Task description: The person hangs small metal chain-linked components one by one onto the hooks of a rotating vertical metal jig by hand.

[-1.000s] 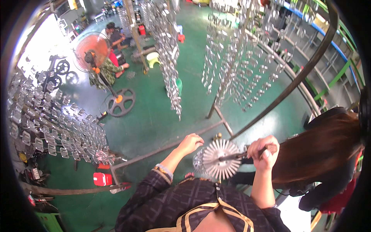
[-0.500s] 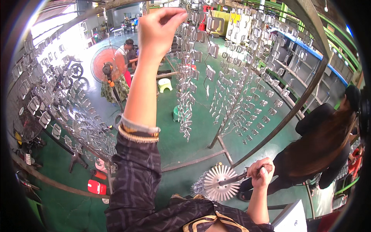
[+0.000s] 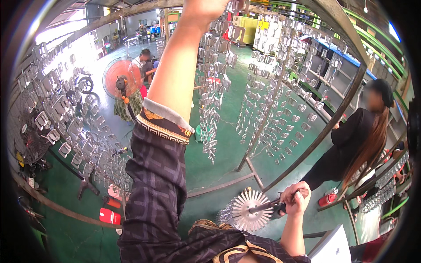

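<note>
My left hand (image 3: 205,8) is raised to the top edge, where the picture cuts off most of its fingers. It is beside hanging strands of small metal frame-shaped pieces (image 3: 215,61), close to their upper end; whether it grips one I cannot make out. Low on the right, my right hand (image 3: 295,198) is closed round the brown end of a dark rod (image 3: 268,204). That rod runs left to the middle of a round metal disc with radial slots (image 3: 251,210). A bunch of shiny metal pieces (image 3: 225,214) hangs behind the disc.
More metal strands hang at left (image 3: 66,114) and right (image 3: 280,87) from a bent metal frame (image 3: 324,125). An orange fan (image 3: 117,78) stands beyond my left arm. A co-worker in black (image 3: 357,136) stands at right; another person sits far off. A red box (image 3: 109,216) is low left.
My left hand has gone up and right, partly out of the picture. The co-worker at right has turned and stands more upright. My right hand stays on the rod.
</note>
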### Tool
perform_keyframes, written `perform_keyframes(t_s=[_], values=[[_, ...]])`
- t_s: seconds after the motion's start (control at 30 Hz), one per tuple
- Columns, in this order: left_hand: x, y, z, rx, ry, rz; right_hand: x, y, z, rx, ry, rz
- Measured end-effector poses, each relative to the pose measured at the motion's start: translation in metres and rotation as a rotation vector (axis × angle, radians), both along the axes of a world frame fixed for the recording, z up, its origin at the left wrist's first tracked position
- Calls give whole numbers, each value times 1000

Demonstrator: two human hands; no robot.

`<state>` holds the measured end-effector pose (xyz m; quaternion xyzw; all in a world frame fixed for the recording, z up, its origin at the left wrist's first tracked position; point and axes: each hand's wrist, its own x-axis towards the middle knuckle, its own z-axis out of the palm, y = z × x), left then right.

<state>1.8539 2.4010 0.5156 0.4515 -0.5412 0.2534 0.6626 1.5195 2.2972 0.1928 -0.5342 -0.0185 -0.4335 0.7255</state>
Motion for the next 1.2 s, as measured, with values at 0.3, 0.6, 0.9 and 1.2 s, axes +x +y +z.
perform_keyframes(t_s=[0.3, 0.6, 0.9, 1.2], values=[[23, 9, -26, -16, 16, 17, -3, 0, -2, -18, -13, 5], [47, 3, -40, 110, 204, 80, 0, 0, -2, -9, -6, 8], [28, 12, -46, 213, 161, 13, -1, -1, -2, 5, 2, 8], [48, 0, -47, 231, 197, 190, 1, -4, -3, -54, 36, -58]])
